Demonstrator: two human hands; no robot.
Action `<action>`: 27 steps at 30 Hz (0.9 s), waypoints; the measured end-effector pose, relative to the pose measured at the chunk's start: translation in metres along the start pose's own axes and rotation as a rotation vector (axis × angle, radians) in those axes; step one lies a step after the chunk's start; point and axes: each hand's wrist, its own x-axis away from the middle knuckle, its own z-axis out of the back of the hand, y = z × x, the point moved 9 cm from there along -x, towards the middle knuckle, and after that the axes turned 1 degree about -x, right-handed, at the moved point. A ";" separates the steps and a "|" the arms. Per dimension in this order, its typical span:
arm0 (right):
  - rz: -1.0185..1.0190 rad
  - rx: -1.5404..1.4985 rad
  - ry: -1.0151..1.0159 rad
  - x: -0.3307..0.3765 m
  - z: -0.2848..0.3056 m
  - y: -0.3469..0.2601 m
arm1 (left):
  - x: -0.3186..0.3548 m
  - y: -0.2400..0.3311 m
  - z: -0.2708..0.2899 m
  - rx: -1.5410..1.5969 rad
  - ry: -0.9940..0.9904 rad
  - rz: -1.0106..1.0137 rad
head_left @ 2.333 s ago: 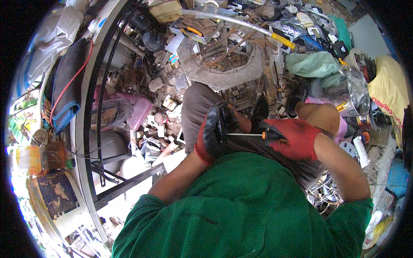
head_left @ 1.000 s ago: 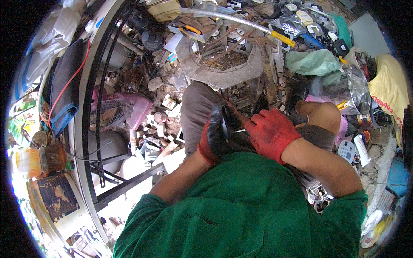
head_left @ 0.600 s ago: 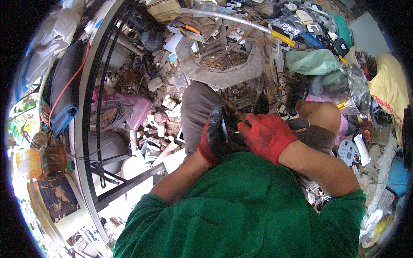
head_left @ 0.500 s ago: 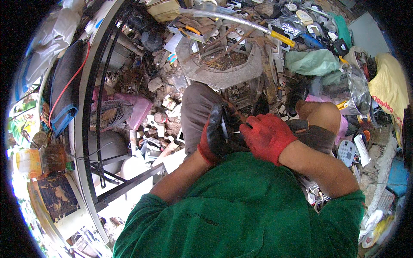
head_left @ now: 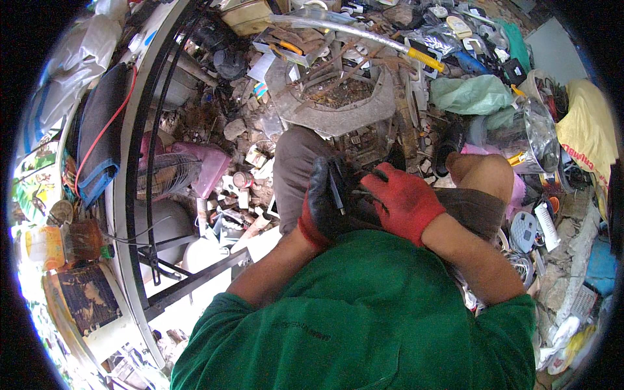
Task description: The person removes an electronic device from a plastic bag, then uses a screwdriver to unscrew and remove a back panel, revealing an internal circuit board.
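Observation:
My left hand (head_left: pixel 318 201), in a red glove with a black palm, is closed around a dark, flat, narrow piece (head_left: pixel 336 188) with a pale grey edge. It is held tilted in front of my lap, and its exact kind is not clear. My right hand (head_left: pixel 403 201), in a red glove with dark fingertips, is just to the right of it. The right fingers are bent toward the dark piece; whatever lies between them is lost in shadow. Brown trousers (head_left: pixel 296 169) are behind both hands.
A grey angular frame (head_left: pixel 325 120) lies ahead of my knees, with a yellow-handled metal rod (head_left: pixel 426 58) beyond it. At left stands a black metal frame (head_left: pixel 146 195). Loose scrap (head_left: pixel 244 179) covers the ground; a clear bucket (head_left: pixel 539 140) is on the right.
My right hand has drawn slightly away from the left and its fingers have loosened. In the left hand the dark piece has turned, so its narrow edge shows more plainly.

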 end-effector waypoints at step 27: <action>-0.117 -0.996 0.087 0.017 -0.027 0.021 | 0.014 0.014 -0.023 -1.101 -0.128 -0.258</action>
